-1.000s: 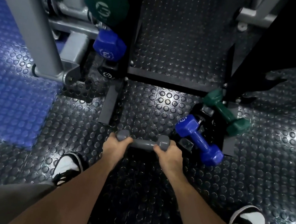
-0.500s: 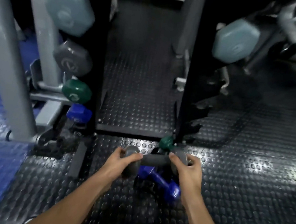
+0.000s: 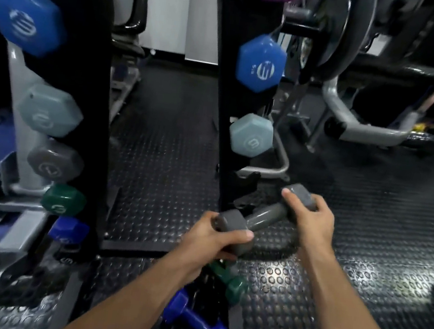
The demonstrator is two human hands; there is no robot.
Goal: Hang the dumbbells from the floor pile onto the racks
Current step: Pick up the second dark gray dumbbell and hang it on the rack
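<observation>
Head view: grey hex-ended dumbbell (image 3: 264, 217), matte coated, tilted toward 2 o'clock. Left hand (image 3: 211, 239) grips its near head, right hand (image 3: 311, 218) its far head. Studded rubber floor (image 3: 362, 266) beneath.

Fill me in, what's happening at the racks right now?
A person holds a grey dumbbell by its two ends, left hand on the near head, right hand on the far head, tilted beside the right rack, just below its pale blue dumbbell. A green dumbbell and a blue dumbbell lie on the floor, not yet hung.
</observation>
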